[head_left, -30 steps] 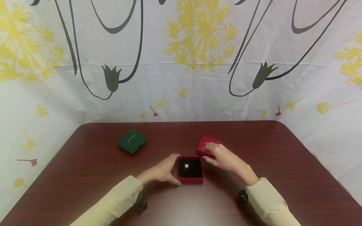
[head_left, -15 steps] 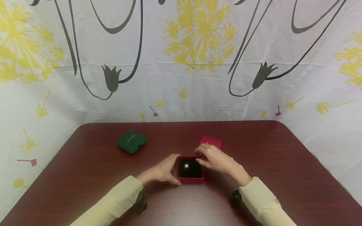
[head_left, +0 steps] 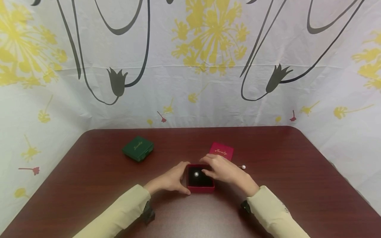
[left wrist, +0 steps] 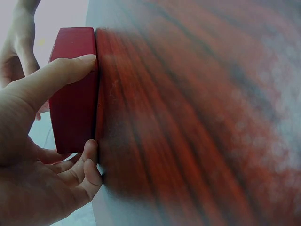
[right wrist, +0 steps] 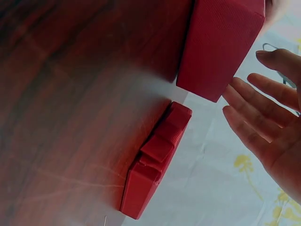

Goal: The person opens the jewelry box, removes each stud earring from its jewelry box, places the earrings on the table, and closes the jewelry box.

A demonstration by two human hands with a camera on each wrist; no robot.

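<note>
At the left side of the red box (head_left: 200,190), the left grip (head_left: 169,179) holds the walls between thumb and fingers, as it did a second ago. The right grip (head_left: 223,168), its fingers apart, has shifted from the red case (head_left: 225,150) to over the box's right half, hiding part of the black pad (head_left: 199,181); a pearl (head_left: 196,174) sits on that pad. The case's lettering now shows, and a pearl-headed pin (head_left: 243,167) is uncovered on the desk (head_left: 190,211) near the right wrist. Farther left lies a green case (head_left: 138,148), before a patterned curtain (head_left: 163,82).
</note>
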